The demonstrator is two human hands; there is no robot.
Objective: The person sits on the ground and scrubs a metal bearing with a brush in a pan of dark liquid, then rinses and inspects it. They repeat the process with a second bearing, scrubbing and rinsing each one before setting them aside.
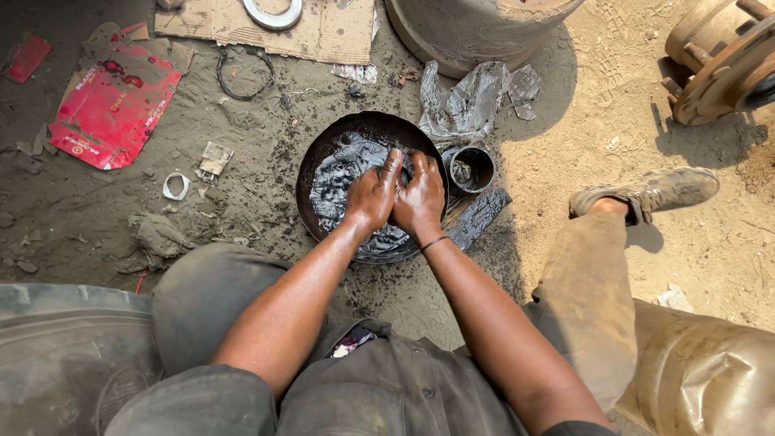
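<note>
On the dirt ground, both hands work in a dark round pan [319, 157].
The left hand [374, 194] and right hand [420, 198] press together, fingers curled shut around a greasy part hidden between them; a small metal cup [471, 169] stands just beside the pan.

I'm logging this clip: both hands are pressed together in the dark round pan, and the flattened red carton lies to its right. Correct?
Not quite. The head view shows the left hand and right hand together in the pan, but the red carton lies to its left.
</note>
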